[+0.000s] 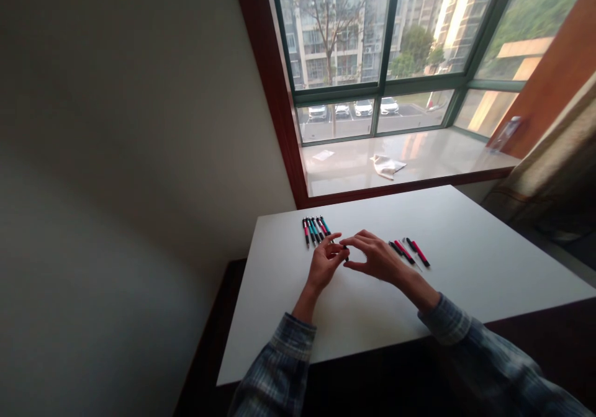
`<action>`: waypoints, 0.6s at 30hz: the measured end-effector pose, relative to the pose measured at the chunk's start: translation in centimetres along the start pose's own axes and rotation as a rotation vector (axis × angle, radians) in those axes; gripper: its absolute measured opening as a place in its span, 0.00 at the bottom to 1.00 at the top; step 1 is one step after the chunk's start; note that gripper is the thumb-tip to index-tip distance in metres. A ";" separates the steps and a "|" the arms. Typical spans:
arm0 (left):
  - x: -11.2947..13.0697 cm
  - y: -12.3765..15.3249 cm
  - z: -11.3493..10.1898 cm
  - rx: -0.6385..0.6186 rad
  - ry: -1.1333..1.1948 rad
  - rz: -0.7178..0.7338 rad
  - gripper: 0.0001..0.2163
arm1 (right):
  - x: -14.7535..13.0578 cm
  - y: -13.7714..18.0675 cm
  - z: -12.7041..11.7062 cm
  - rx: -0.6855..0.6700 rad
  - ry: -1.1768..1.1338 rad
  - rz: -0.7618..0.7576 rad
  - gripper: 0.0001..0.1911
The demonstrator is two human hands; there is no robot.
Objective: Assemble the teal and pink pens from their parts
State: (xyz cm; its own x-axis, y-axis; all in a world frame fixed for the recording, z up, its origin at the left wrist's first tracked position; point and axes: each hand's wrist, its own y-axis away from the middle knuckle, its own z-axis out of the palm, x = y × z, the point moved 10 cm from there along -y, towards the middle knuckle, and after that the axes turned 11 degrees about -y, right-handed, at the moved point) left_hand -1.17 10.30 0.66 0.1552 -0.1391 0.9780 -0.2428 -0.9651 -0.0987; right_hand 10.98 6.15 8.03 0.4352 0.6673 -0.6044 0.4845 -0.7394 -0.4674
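Observation:
My left hand [323, 265] is raised over the white table, its thumb and fingers pinched on a small black pen part [346, 254]. From the other side my right hand [372, 257] curves in, thumb and index finger bracketing the same part at its two ends. Most of the part is covered by the fingers. Behind my left hand lies a neat row of pens [312, 231] with red, teal and black barrels, partly hidden. To the right of my right hand lie red and black pen pieces [420, 253], with a thin pale refill-like stick beside them.
The white table [270, 305] reaches to a windowsill [344, 172] holding a crumpled white cloth or paper [387, 165] and a flat paper slip [323, 155]. A plain wall [139, 156] stands on the left. A curtain [535, 169] hangs at the right.

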 end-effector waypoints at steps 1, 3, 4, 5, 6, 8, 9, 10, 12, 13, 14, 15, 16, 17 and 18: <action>-0.1 0.0 -0.1 0.011 -0.005 -0.001 0.27 | 0.2 0.0 0.0 0.010 -0.017 0.002 0.27; -0.3 0.0 -0.6 0.064 -0.036 -0.008 0.23 | 1.7 0.2 -0.7 0.058 -0.036 0.035 0.28; -0.4 0.0 -0.9 0.096 -0.059 -0.010 0.21 | 2.9 0.4 -1.3 0.085 -0.025 0.062 0.25; -0.3 0.0 -1.2 0.127 -0.089 -0.007 0.18 | 4.1 0.7 -1.9 0.107 0.002 0.095 0.21; -0.2 0.0 -1.4 0.152 -0.123 0.001 0.16 | 5.4 0.9 -2.3 0.116 0.043 0.130 0.15; 0.2 0.1 -1.7 0.182 -0.201 0.028 0.12 | 7.9 1.4 -2.8 0.102 0.129 0.192 0.09; 0.5 0.1 -1.7 0.189 -0.239 0.041 0.10 | 8.8 1.5 -2.8 0.080 0.162 0.212 0.08; 0.6 0.1 -1.7 0.193 -0.272 0.050 0.09 | 9.6 1.6 -2.7 0.055 0.186 0.224 0.07; 0.7 0.1 -1.7 0.196 -0.319 0.060 0.08 | 10.3 1.5 -2.3 0.020 0.202 0.227 0.05; 0.8 0.1 -1.7 0.197 -0.333 0.064 0.08 | 10.4 1.4 -2.1 0.022 0.191 0.224 0.05; 0.7 0.1 -1.7 0.197 -0.344 0.068 0.08 | 10.3 1.2 -2.2 0.046 0.164 0.223 0.06; 0.7 0.1 -1.7 0.198 -0.352 0.073 0.08 | 10.1 1.0 -2.3 0.089 0.119 0.228 0.07; 0.7 0.1 -1.7 0.198 -0.358 0.077 0.08 | 9.9 0.9 -2.5 0.143 0.054 0.239 0.07; 0.6 0.1 -1.7 0.199 -0.361 0.081 0.08 | 9.8 0.9 -2.7 0.198 -0.034 0.258 0.08; 0.6 0.1 -1.8 0.199 -0.363 0.082 0.08 | 9.7 0.9 -2.6 0.246 -0.141 0.281 0.09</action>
State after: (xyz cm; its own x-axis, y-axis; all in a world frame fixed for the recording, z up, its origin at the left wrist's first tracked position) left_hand -2.78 10.55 1.55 0.4786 -0.2524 0.8410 -0.0840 -0.9666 -0.2423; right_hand 17.57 12.22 3.40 0.4083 0.4302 -0.8051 0.1575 -0.9020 -0.4021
